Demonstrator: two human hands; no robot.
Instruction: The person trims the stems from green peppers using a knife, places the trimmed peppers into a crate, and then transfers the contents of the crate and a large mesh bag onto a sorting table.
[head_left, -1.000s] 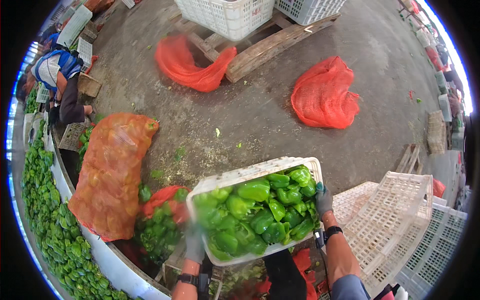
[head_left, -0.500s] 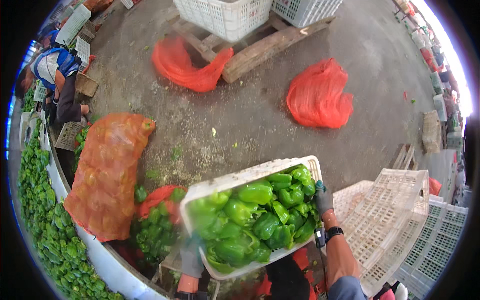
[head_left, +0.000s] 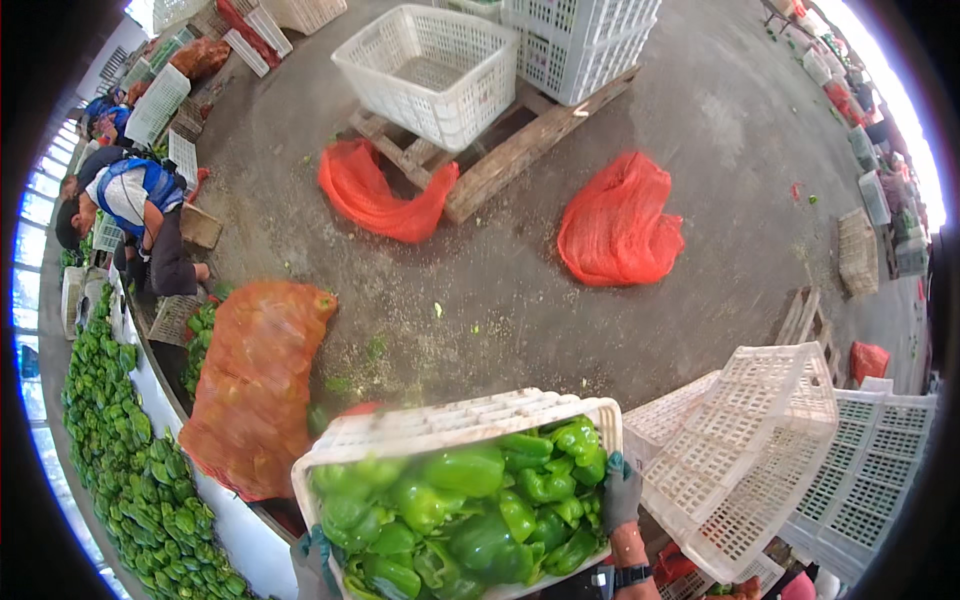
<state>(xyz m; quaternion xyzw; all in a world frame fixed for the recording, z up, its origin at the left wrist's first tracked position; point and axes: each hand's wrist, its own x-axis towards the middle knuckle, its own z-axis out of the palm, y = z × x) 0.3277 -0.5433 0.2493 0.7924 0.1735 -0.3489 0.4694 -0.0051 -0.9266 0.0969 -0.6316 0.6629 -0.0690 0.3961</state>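
Crate [head_left: 440, 430] of green peppers [head_left: 470, 515] now tilted further forward, both gloved hands gripping.

Both hands are covered by grey knitted work gloves with teal-green cuffs. The right hand [head_left: 620, 495] is seen most fully: the grey fabric runs over fingers and palm, and a band of teal is shown at the top edge by the fingertips. Below this glove a bare stretch of forearm is left uncovered, and a dark wristwatch [head_left: 632, 576] with a black strap is worn at the wrist. Of the left hand [head_left: 318, 560] only a part is shown (the rest is hidden at the lower edge); a grey glove with a teal trim is made out there, and no sleeve can be told
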